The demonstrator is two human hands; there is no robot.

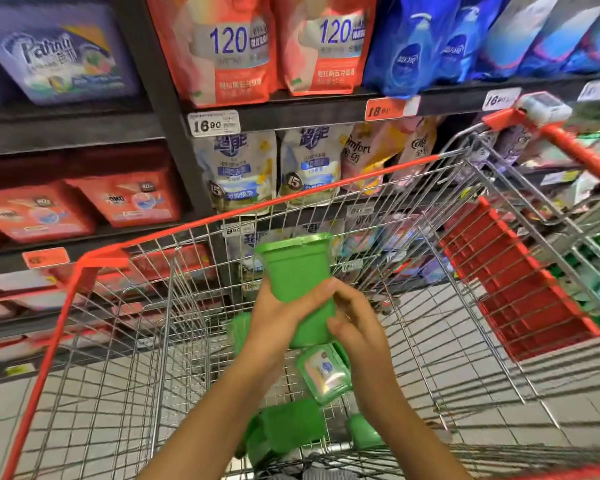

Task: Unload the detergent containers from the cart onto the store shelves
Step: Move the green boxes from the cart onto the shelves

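I hold a green detergent container (pixel 297 271) above the middle of the wire cart (pixel 125 258), its lid end pointing up and away. My left hand (pixel 278 313) wraps its lower left side, thumb across the front. My right hand (pixel 354 320) grips its lower right edge. Several more green containers lie in the cart's bottom: one with a white label facing up (pixel 324 374), a plain one (pixel 288 429) below it, and a small part of another (pixel 362 434) beside my right forearm.
Dark store shelves (pixel 291 116) rise behind the cart, stocked with red, white, blue and pink detergent pouches and price tags. Red boxes (pixel 129 199) fill the left bay. The cart's red child seat flap (pixel 513 282) and red handle (pixel 579 150) are at right. Pale tiled floor lies below.
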